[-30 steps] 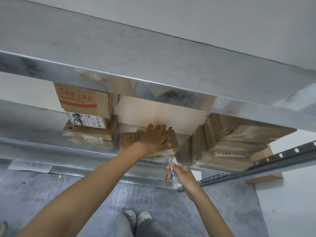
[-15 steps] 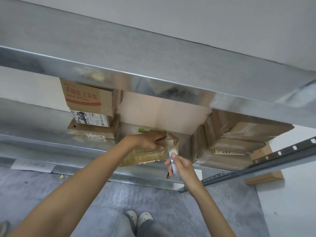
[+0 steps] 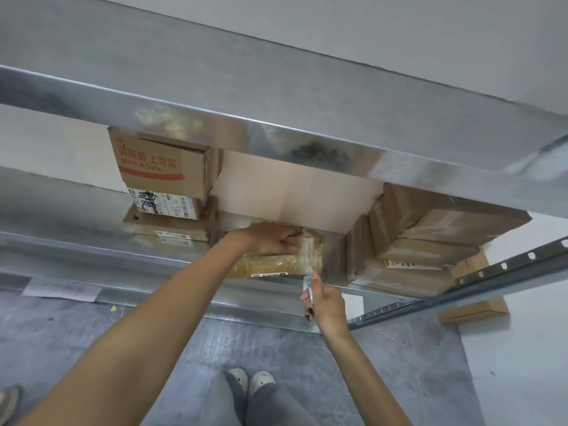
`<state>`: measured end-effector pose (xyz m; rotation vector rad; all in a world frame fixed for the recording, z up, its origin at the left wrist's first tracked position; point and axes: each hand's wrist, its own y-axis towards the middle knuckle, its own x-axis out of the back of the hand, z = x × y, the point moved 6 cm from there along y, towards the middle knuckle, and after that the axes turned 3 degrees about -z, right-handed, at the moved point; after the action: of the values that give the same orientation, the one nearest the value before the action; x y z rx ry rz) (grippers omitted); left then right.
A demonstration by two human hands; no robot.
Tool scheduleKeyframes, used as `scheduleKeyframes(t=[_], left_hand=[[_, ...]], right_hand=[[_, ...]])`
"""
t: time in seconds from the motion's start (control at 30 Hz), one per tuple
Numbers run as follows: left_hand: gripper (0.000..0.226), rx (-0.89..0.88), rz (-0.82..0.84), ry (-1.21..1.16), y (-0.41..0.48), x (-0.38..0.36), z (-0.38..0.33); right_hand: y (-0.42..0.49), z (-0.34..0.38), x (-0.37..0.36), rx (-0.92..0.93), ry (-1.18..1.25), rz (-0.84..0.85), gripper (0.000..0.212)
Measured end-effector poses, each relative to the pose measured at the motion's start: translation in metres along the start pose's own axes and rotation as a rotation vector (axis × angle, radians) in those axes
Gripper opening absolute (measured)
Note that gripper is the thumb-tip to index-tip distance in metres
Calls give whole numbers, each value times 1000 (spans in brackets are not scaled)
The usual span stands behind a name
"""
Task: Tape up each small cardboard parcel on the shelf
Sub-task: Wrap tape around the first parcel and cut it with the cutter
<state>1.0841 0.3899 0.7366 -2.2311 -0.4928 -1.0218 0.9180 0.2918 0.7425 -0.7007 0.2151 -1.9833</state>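
Note:
A small cardboard parcel (image 3: 273,265) lies on the middle metal shelf (image 3: 172,256), its taped front face towards me. A strip of clear tape (image 3: 309,250) runs over its right end. My left hand (image 3: 270,239) grips the parcel from above, fingers across the top and thumb on the front. My right hand (image 3: 325,302) is closed round a small white and blue cutter (image 3: 308,285), whose tip sits just below the parcel's front right corner, at the end of the tape.
A printed carton (image 3: 163,167) sits on a flat box (image 3: 172,224) at the left. Several brown parcels (image 3: 430,241) are stacked on the right. The upper shelf (image 3: 276,87) overhangs the work. A flat box (image 3: 473,309) and my feet (image 3: 252,379) are on the floor.
My left hand went from lying flat on the parcel to gripping it, and the parcel's front face came into view. My right hand rose with the cutter to the parcel's right corner.

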Motion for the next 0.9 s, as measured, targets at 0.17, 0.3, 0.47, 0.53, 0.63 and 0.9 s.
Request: scheduleKeyframes(t=[0.17, 0.3, 0.47, 0.53, 0.63, 0.9], left_hand=[[62, -2, -14, -55, 4, 3, 1], [61, 24, -9, -90, 10, 3, 5], [56, 57, 122, -42, 8, 1, 5], [43, 49, 6, -7, 5, -3, -6], [43, 57, -319, 188, -3, -20, -19], [43, -25, -717, 357, -8, -28, -18]], right_hand=[[9, -10, -8, -65, -43, -7, 64], [24, -15, -19, -131, -65, -42, 64], [17, -19, -21, -141, -2, 27, 60], [17, -18, -19, -174, 53, 67, 60], [21, -13, -19, -287, 151, 88, 58], [23, -28, 4, -108, -27, 65, 46]])
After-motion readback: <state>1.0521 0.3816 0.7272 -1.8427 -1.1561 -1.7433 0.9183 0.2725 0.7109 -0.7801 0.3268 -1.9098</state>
